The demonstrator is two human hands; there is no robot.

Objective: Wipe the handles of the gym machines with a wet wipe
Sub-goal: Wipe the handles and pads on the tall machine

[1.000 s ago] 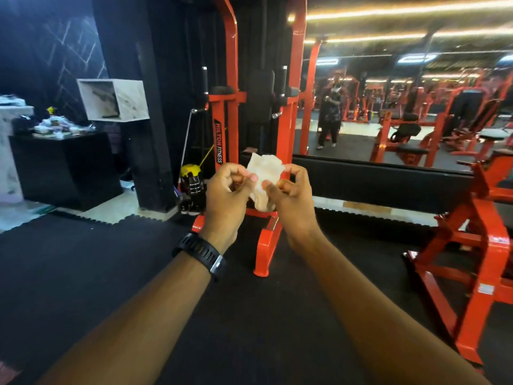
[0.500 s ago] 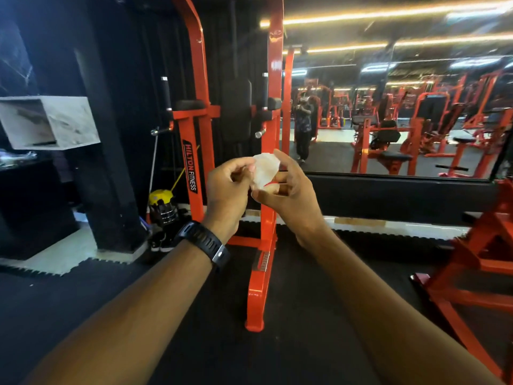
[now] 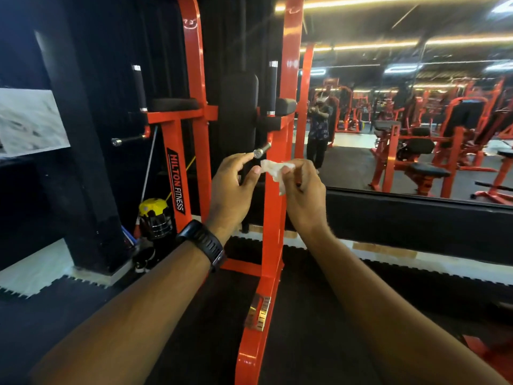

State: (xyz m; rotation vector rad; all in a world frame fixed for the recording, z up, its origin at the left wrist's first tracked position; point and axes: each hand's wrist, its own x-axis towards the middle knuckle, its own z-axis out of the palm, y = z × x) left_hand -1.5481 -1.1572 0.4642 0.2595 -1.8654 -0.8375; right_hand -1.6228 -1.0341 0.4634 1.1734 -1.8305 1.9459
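Observation:
An orange dip and leg-raise station stands right in front of me. It has two upright black grips, the left grip and the right grip, and two low horizontal bars with chrome caps, the left bar and the right bar. My right hand is shut on a crumpled white wet wipe, just below and right of the right bar's cap. My left hand, a black watch on its wrist, has its fingers apart, fingertips next to that cap, not holding the wipe.
A black pillar stands left of the station, with a yellow-topped canister at its foot. A wall mirror on the right reflects other orange machines and a person. Black rubber mats cover the floor.
I have come closer to the station, which now fills the middle of the view. My left hand let go of the wipe and opened; the wipe stays in my right hand.

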